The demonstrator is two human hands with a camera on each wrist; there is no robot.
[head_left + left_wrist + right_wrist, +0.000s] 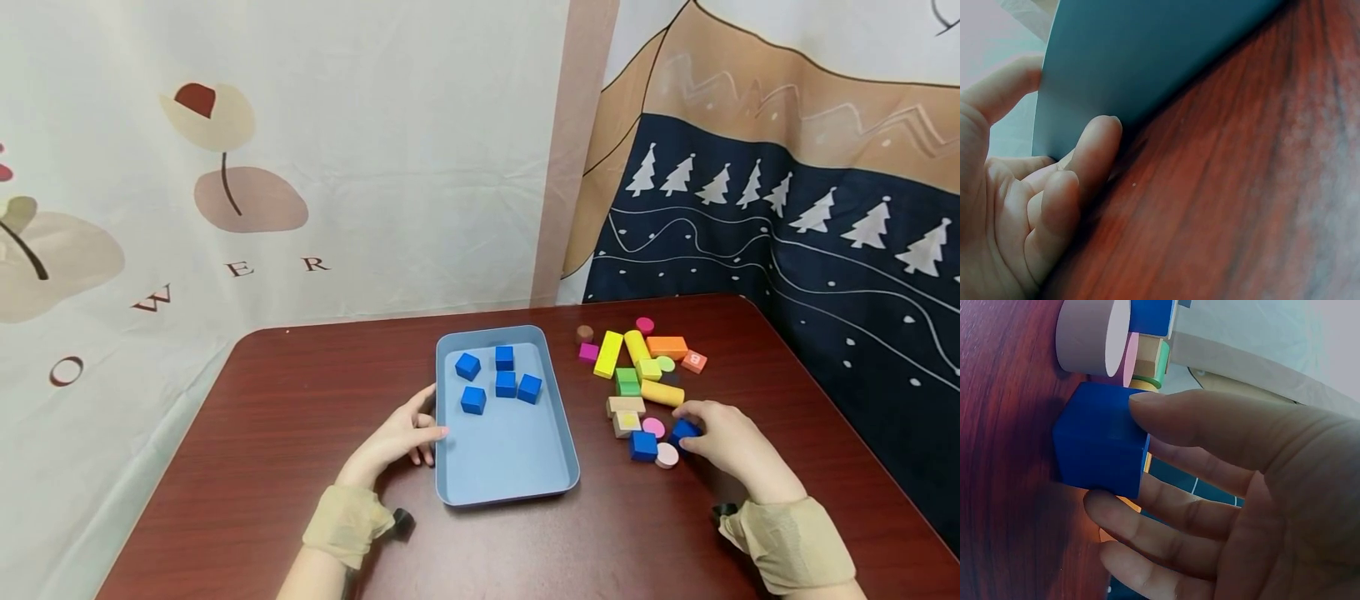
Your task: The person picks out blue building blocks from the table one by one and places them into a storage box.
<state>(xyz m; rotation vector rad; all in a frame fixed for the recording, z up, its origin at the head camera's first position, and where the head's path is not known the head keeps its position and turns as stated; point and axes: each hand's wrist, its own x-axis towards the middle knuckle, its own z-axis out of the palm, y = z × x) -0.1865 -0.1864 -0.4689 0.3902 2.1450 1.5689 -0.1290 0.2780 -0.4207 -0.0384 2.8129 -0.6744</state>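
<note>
Nearby, wears a beige wrap (348, 525) behind the left hand (393, 437) and a matching beige band (787, 550) behind the right hand (731, 442). Grips the side wall of a blue-grey tray (502, 458) with the left hand, thumb over the rim, other fingers bent against the outside. Pinches a blue cube (1100, 440) in the right hand, between thumb and fingers, low over the wooden table (337, 367); cannot tell from these views of any gap beneath. Has a pale pink disc (667, 456) and another blue cube (642, 447) just left of the right hand's fingertips, with a pink disc (653, 428) beside them. Holds the tray between both hands, nearer the left, with five blue cubes (473, 401) inside, ahead and to the right of the left thumb. Has two pale wooden blocks (627, 425) ahead and to the left of the right hand, then a yellow cylinder (662, 392), a green block (627, 382), a yellow-green cube (648, 370) and a pale green disc (665, 364). Farther out from the right hand, shows a long yellow block (608, 355), an orange block (667, 347), a brown cylinder (585, 334) and a magenta disc (645, 326). Faces pale cloth (412, 125) with flower shapes beyond the left hand, and a dark blue panel (697, 250) with white trees beyond the right.
</note>
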